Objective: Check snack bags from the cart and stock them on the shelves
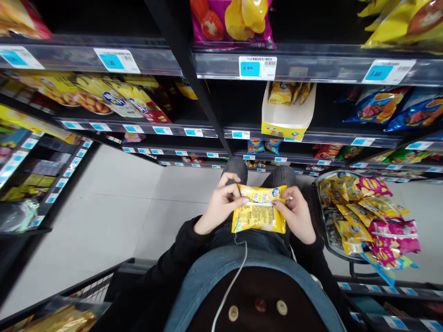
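Between both hands, above my lap, I hold a small yellow snack packet (258, 219), its printed back and pale seam facing up. My left hand (223, 200) pinches its left side, the thumb lying across the upper part. On the right side, my right hand (296, 210) grips it with the thumb on the front and the fingers curled behind. Ahead on a shelf stands an open white and yellow display box (287, 117) with a few small yellow packets (280, 93) at its back.
A basket (321, 216) heaped with yellow and pink snack bags (394, 235) stands to my right. Black shelves with price tags (258, 68) rise in front. Blue chip bags (377, 108) sit at right. A wire-sided container (97, 288) with golden packs is at lower left.
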Motion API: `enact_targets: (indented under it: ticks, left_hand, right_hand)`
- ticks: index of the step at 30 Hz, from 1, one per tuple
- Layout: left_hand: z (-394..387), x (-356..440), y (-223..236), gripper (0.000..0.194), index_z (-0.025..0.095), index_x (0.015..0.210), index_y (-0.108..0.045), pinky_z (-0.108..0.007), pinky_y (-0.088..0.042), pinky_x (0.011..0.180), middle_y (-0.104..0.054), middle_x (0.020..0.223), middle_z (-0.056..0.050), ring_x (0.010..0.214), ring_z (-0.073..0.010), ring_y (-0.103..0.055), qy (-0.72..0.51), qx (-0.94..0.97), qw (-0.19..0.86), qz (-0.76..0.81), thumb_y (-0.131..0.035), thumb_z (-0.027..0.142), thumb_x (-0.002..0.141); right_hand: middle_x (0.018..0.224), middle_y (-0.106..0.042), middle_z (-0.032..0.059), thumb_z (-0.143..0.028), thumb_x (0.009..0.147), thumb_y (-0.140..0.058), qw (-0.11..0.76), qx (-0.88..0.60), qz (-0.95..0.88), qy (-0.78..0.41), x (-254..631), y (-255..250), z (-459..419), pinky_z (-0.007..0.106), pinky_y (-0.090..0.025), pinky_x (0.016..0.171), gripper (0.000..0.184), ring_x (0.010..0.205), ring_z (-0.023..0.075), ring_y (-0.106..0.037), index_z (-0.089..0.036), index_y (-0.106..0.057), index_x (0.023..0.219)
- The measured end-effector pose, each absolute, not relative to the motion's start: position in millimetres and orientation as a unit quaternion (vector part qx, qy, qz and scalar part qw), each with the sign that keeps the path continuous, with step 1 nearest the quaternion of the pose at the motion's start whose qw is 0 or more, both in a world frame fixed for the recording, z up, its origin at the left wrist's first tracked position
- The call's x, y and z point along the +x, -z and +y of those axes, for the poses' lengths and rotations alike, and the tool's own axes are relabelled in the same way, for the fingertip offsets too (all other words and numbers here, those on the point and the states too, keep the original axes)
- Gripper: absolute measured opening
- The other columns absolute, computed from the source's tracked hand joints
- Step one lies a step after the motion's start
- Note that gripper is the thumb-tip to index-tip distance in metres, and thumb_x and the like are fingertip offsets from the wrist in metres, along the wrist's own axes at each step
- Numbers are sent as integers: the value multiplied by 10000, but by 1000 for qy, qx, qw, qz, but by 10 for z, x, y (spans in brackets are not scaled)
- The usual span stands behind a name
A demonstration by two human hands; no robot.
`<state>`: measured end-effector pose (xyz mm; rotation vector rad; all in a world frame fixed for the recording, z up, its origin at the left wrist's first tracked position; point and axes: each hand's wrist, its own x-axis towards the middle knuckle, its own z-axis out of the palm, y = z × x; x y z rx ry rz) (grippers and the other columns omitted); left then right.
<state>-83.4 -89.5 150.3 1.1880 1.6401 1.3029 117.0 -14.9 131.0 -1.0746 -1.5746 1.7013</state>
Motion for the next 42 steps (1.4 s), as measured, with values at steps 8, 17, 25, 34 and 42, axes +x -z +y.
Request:
enact_targets:
  ticks: [8,17,25,34,42]
  left_hand:
    - [-901,-651,-1365,441,173,881,-529,-240,-430,636,-593,818,-13,702,-122,-544,-568,287,530,560,-670,561,724]
    - [-910,-691,-1443,370,137,885,-674,-276,-506,669,-705,806,-37,731,-179,-636,-527,363,480,600,-706,465,717]
    - [-902,-728,-1498,377,139,930,-672,-257,-517,648,-713,846,-54,730,-175,-650,-536,396,480,571,-703,457,731]
    - [-885,-696,-1551,433,125,1018,-685,-324,-549,779,-731,983,-92,856,-228,-686,-475,353,583,557,-767,371,671]
    - [-859,-931,-1510,316,147,770,-757,-325,-574,683,-749,767,-60,707,-231,-694,-400,430,576,569,-782,423,618]
  right_hand:
    - [942,-631,18,-278,776,-693,404,-377,-607,-571,1264,-1314,-166,270,-546,675,311,771,147,-655,-247,-473,993]
    - [1069,-652,81,-331,731,-738,317,-381,-618,-610,1299,-1317,-81,329,-552,794,767,895,201,-660,-223,-339,1377]
    - [839,-730,53,-417,726,-714,321,-417,-537,-660,1161,-1337,-140,304,-550,657,279,739,194,-666,-180,-656,862]
    - [918,-720,44,-393,744,-717,265,-371,-633,-625,1312,-1419,-55,289,-545,710,284,804,194,-664,-184,-651,925]
    - [787,-710,46,-529,690,-707,218,-358,-522,-743,1256,-1425,-41,303,-532,662,400,698,183,-652,-164,-681,853]
